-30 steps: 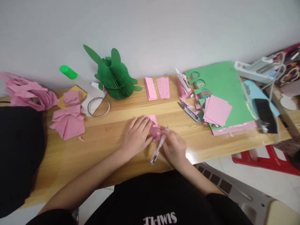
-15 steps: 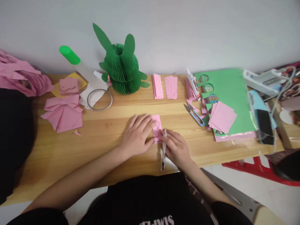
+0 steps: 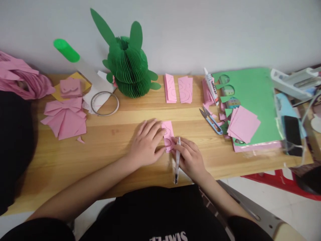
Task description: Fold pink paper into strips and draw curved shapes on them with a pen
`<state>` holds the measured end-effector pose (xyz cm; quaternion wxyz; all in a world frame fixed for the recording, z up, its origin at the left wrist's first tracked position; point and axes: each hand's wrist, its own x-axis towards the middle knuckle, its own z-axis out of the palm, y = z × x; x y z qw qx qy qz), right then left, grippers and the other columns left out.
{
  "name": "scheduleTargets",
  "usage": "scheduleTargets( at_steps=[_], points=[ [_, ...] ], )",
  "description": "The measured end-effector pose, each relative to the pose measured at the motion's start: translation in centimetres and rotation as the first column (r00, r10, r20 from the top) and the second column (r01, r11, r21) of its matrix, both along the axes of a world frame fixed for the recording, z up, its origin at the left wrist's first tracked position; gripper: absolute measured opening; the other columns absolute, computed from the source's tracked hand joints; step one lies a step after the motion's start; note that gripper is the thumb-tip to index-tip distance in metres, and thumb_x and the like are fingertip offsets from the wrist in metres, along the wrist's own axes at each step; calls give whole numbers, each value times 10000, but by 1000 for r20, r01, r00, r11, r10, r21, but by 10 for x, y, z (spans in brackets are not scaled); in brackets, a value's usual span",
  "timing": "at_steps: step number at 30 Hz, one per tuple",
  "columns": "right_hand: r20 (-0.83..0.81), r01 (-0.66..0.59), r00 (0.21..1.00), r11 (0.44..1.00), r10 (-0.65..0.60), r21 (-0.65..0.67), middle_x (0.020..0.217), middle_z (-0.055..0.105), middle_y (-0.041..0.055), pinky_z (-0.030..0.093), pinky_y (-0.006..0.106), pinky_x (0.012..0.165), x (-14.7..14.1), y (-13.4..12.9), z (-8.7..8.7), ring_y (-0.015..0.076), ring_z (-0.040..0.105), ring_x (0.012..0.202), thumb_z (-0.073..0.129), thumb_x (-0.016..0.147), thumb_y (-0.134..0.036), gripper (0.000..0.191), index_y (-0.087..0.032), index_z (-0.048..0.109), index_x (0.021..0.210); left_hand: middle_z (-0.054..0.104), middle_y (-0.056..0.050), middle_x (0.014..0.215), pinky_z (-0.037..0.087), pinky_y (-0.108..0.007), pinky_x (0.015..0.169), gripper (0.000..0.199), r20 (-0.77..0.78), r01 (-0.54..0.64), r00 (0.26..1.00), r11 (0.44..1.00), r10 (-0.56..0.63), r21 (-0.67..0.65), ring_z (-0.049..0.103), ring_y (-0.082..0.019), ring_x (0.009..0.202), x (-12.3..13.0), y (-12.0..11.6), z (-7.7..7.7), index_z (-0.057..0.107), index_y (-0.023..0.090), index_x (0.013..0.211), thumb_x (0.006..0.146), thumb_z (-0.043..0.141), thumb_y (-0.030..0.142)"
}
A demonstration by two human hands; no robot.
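Note:
A small pink paper (image 3: 168, 136) with curved pen lines lies on the wooden table in front of me. My left hand (image 3: 147, 144) rests flat with fingers spread, its fingertips and thumb on the paper's left edge. At the paper's right edge, my right hand (image 3: 189, 155) touches it with curled fingers and holds a clear pen (image 3: 178, 160), whose dark end points towards me. Two more folded pink papers with drawn curves, one (image 3: 170, 88) beside the other (image 3: 185, 89), lie farther back.
A green honeycomb paper figure (image 3: 129, 67) stands at the back. Left are a tape roll (image 3: 104, 114) and folded pink paper (image 3: 65, 118). Right are snips (image 3: 210, 121), a glue tube (image 3: 211, 86), pink squares (image 3: 243, 124), green sheets (image 3: 263, 100) and a phone (image 3: 293, 135).
The view has shifted slightly, so objects at the back sit farther apart. Both hands keep nearly the same place at the paper, and the pen is still in my right hand.

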<state>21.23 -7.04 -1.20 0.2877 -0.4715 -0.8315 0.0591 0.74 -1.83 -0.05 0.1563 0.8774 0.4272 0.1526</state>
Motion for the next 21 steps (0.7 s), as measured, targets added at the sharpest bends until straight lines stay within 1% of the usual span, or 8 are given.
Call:
scheduleTargets(
  at_steps=[5, 8, 12, 15, 18, 21],
  points=[
    [5, -10, 1000, 1000, 10, -21, 1137, 754, 102, 578, 426, 856, 1, 0, 0, 270, 692, 1068, 574, 900, -135, 281, -221, 608, 1166, 580, -171, 1383, 293, -572, 1158, 423, 2, -20, 1000, 1000, 20, 24, 428, -366, 1372, -1, -1, 0, 625, 136, 1206, 861, 600, 378],
    [-4, -6, 1000, 1000, 6, -23, 1140, 752, 95, 574, 419, 854, 1, 1, 0, 265, 692, 1061, 567, 912, -147, 251, -225, 607, 1147, 580, -162, 1385, 288, -566, 1162, 418, -1, -19, 1000, 999, 19, 26, 427, -362, 1373, -2, -1, 0, 622, 149, 1204, 860, 602, 386],
    [-46, 7, 999, 998, -10, -57, 1138, 750, 101, 565, 409, 860, 2, 1, -1, 258, 686, 1057, 573, 917, -160, 203, -215, 596, 1110, 586, -155, 1380, 302, -566, 1153, 420, 12, -18, 1000, 999, 17, 34, 430, -367, 1367, -2, 0, -1, 620, 148, 1206, 865, 603, 392],
    [-91, 11, 996, 995, -20, -100, 1144, 747, 99, 550, 413, 890, 3, 1, -3, 252, 671, 1093, 567, 917, -168, 215, -224, 599, 1122, 597, -155, 1363, 323, -573, 1137, 427, 32, -17, 999, 999, 15, 51, 440, -373, 1353, -3, 0, -3, 620, 140, 1201, 853, 622, 386],
    [-117, 10, 993, 995, -22, -96, 1122, 751, 93, 544, 412, 887, 2, 1, -4, 252, 670, 1093, 564, 912, -156, 239, -231, 597, 1136, 608, -150, 1349, 338, -573, 1129, 426, 51, -17, 999, 997, 14, 71, 450, -372, 1343, -3, 1, -4, 623, 145, 1191, 834, 650, 375],
    [-114, 15, 993, 996, -25, -91, 1105, 752, 100, 543, 407, 879, 1, 1, -4, 257, 677, 1076, 581, 905, -137, 212, -219, 602, 1099, 613, -151, 1341, 349, -575, 1124, 421, 57, -17, 998, 997, 13, 75, 454, -375, 1338, -4, 1, -4, 624, 147, 1184, 828, 665, 369]
  ],
)
